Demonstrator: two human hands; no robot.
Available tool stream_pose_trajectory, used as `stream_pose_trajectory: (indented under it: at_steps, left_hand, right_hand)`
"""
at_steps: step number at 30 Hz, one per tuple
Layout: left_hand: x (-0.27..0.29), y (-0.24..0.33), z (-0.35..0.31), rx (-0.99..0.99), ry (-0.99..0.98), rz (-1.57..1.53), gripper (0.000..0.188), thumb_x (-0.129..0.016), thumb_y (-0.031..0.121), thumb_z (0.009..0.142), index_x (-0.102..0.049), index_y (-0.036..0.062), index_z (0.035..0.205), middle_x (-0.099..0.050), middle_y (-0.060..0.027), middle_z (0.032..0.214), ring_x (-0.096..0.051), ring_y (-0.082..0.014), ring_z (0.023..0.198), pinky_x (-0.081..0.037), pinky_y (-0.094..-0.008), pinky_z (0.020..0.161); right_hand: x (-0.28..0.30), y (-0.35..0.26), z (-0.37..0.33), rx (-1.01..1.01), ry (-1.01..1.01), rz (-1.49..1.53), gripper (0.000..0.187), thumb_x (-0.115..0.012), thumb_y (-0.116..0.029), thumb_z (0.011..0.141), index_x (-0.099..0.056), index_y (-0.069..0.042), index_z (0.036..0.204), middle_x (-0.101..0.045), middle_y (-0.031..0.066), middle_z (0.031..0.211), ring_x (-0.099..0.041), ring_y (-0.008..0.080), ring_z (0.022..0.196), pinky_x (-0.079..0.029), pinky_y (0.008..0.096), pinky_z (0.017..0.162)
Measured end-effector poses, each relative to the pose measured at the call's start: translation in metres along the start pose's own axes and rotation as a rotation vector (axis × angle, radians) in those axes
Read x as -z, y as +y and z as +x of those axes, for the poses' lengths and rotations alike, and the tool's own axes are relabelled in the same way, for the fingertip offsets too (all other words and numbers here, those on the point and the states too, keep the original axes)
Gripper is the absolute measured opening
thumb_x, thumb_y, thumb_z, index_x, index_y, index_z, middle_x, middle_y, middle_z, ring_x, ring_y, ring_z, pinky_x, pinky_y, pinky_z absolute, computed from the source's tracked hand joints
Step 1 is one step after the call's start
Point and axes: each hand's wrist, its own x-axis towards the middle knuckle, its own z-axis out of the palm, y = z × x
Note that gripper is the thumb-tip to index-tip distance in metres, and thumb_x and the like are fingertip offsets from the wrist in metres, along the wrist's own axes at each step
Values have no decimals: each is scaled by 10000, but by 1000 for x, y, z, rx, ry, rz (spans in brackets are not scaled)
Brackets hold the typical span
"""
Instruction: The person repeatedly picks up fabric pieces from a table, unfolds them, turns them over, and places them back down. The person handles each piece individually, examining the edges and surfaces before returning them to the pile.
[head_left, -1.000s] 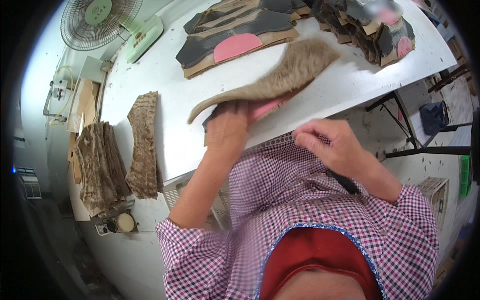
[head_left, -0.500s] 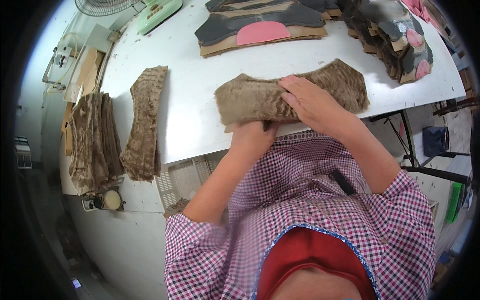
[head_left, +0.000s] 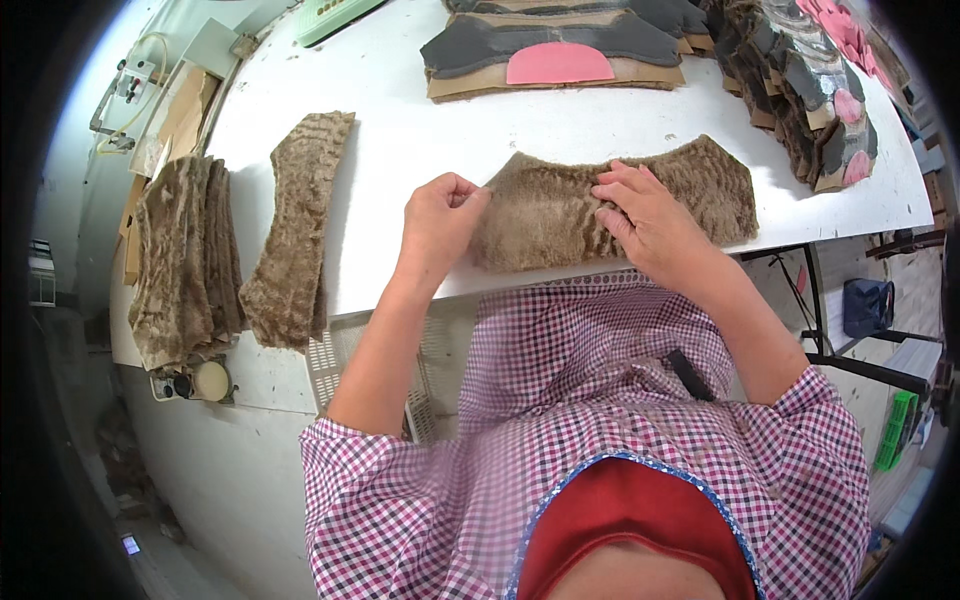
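A brown fur piece (head_left: pixel 540 215), long with a narrowed waist, lies crosswise on the near edge of the white table, pile side up. At its left end my left hand (head_left: pixel 438 228) is closed, thumb and forefinger pinching the edge. My right hand (head_left: pixel 660 232) rests on the middle of the piece with bent fingers and the thumb apart, pressing on the pile. Whatever lies beneath the piece is hidden. To the left lies another fur piece (head_left: pixel 297 225) of similar shape, set lengthwise.
A stack of fur pieces (head_left: pixel 180 265) sits at the table's left edge. Dark grey shaped pieces with a pink patch (head_left: pixel 560 64) lie at the back. More layered pieces (head_left: pixel 800 95) are piled back right. A plastic basket (head_left: pixel 335 365) is below the edge.
My left hand has come out from under the near edge of the fur piece and moved up to its left end. My right hand's fingers have bent more. The view has shifted slightly.
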Motion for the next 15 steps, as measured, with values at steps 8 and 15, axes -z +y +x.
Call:
stream_pose_trajectory:
  at_steps: [8, 15]
  left_hand:
    - [-9, -10, -7, -145, 144, 262, 159, -680, 139, 861, -646, -16, 858, -634, -85, 811, -580, -153, 713, -499, -306, 658]
    - [2, -12, -17, -136, 52, 142, 278, -629, 62, 885, -508, -16, 1123, -616, -107, 846, -590, -154, 734, -505, -294, 656]
  right_hand:
    - [-7, -42, 30, 88, 78, -186, 306, -623, -205, 872, -598, -24, 1118, -561, 131, 1037, -561, 291, 974, -423, 410, 908]
    - [-37, -42, 50, 160, -5, -243, 370, -616, -259, 887, -620, -58, 1197, -526, 88, 979, -502, 247, 918, -416, 370, 814]
